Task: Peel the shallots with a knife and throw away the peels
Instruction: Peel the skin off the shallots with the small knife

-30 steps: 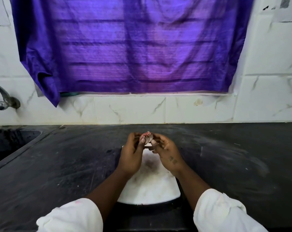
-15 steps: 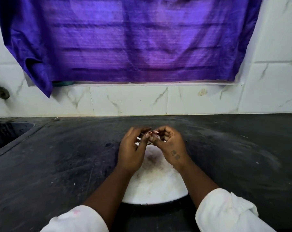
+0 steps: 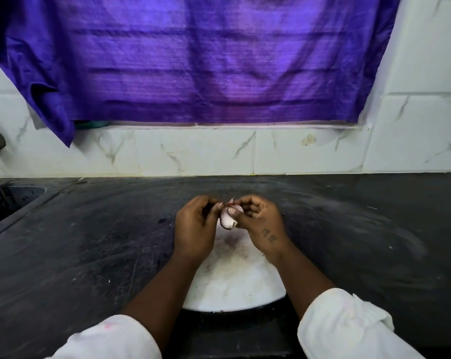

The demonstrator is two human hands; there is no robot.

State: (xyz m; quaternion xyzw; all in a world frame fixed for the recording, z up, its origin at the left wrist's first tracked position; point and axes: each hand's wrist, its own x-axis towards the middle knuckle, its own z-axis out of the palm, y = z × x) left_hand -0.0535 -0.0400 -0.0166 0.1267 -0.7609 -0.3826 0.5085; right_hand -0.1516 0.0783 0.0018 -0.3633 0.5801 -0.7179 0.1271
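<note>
Work surface: black stone countertop [image 3: 89,255] — matte, heavily scuffed, with pale dusty smears and fine scratches across most of it. Small white specks are scattered over the right side. Far edge butts against the white marble-pattern tiled wall [image 3: 193,154]. At the left, a sunken sink basin [image 3: 4,200] is set into the counter. One item rests directly on the counter — a round white board [image 3: 232,283], near the front edge at centre, its surface faintly stained pinkish and its upper part covered by the hands.
</note>
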